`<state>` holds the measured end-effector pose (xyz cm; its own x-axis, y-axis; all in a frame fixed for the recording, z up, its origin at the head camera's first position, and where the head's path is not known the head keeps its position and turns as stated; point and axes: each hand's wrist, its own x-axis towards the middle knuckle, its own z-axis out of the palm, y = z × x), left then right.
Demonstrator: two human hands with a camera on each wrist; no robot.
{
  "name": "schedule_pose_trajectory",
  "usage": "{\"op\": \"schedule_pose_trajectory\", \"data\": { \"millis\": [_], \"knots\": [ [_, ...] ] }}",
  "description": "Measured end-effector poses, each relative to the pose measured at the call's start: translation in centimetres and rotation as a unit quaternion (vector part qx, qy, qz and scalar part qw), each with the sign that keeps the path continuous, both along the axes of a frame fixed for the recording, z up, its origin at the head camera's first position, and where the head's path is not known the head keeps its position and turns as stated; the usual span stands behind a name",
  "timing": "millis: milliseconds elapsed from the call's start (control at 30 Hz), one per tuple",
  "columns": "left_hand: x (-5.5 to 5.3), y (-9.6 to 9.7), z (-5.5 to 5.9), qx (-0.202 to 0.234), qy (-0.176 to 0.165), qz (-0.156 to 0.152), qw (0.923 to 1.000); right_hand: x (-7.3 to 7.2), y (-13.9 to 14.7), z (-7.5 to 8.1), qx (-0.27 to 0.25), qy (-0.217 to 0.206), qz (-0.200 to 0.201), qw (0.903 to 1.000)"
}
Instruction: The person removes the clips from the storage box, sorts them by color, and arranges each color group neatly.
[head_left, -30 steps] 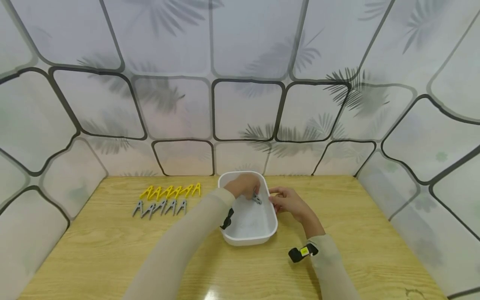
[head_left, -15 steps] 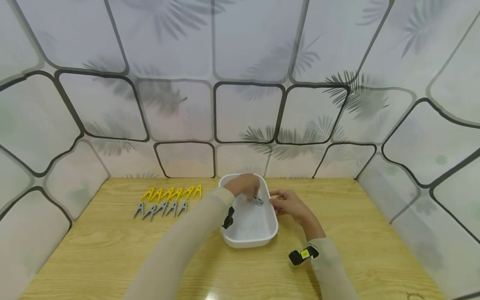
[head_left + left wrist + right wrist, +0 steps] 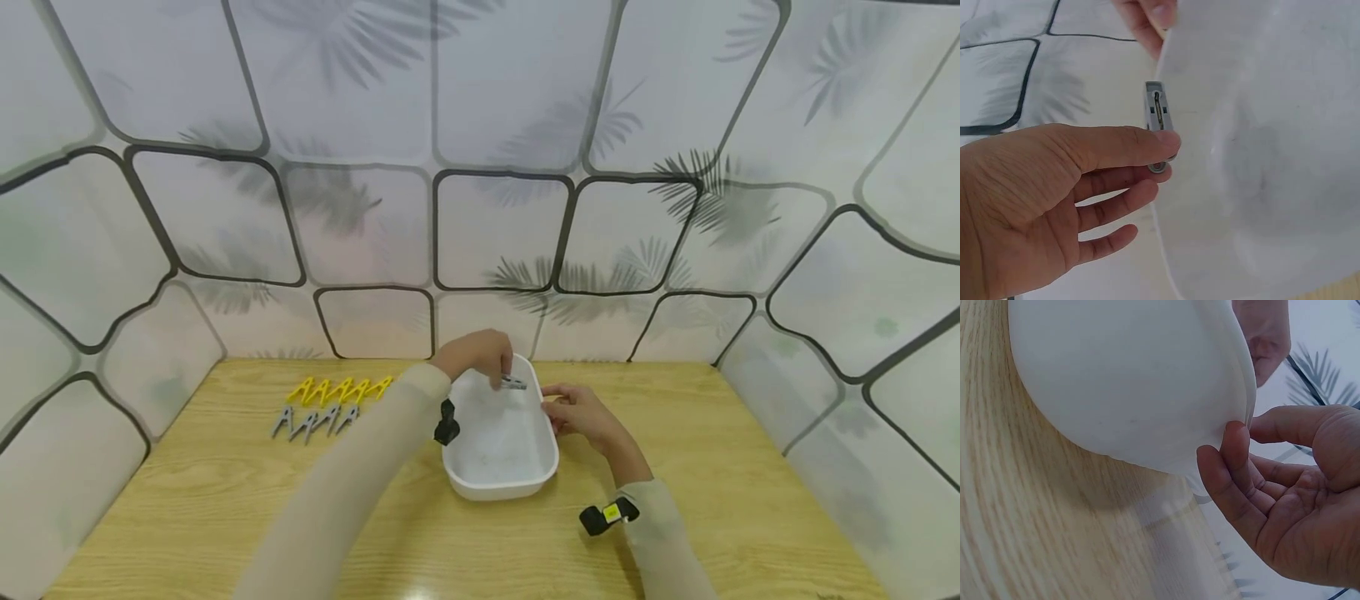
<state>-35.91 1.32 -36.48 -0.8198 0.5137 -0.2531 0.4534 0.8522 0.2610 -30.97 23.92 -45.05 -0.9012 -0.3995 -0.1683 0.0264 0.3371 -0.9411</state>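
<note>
My left hand is over the far end of a white plastic basin. Between thumb and forefinger it pinches a grey clothespin, whose spring and flat end show in the left wrist view. The other fingers are loosely bent beneath. My right hand is at the basin's right side. In the right wrist view its thumb and fingers pinch the rim, thumb on one side and fingertips on the outer wall. No other clothespin shows on the basin floor.
Left of the basin, a row of yellow clothespins lies behind a row of grey clothespins; my left sleeve partly overlaps both. The wooden table meets a patterned wall just behind the basin.
My left hand has risen from inside the basin toward its far end, with the clothespin still pinched. My right hand stays at the rim. The head view has tilted slightly.
</note>
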Motion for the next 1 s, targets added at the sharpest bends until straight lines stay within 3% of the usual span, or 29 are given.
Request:
{"op": "schedule_pose_trajectory", "data": {
  "millis": [300, 467, 667, 800, 1000],
  "knots": [
    [0.5, -3.5, 2.6, 0.055, -0.006, -0.002, 0.9984, 0.1, 0.1, 0.0, 0.003, 0.001, -0.002, 1.0],
    [1.1, -5.9, 4.3, 0.114, -0.001, 0.02, 0.9932, 0.1, 0.2, 0.1, 0.003, 0.002, -0.001, 1.0],
    [2.9, -8.9, 6.2, 0.169, 0.048, 0.048, 0.9833, 0.0, 0.0, 0.3, -0.001, 0.003, 0.002, 1.0],
    [4.7, -10.4, 6.3, 0.195, 0.08, 0.086, 0.9739, 0.1, 0.2, 0.1, -0.003, 0.005, 0.004, 1.0],
    [7.0, -11.8, 5.3, 0.202, 0.141, 0.139, 0.9591, 0.2, 0.3, 0.0, -0.007, 0.007, 0.009, 0.9999]
  ]
}}
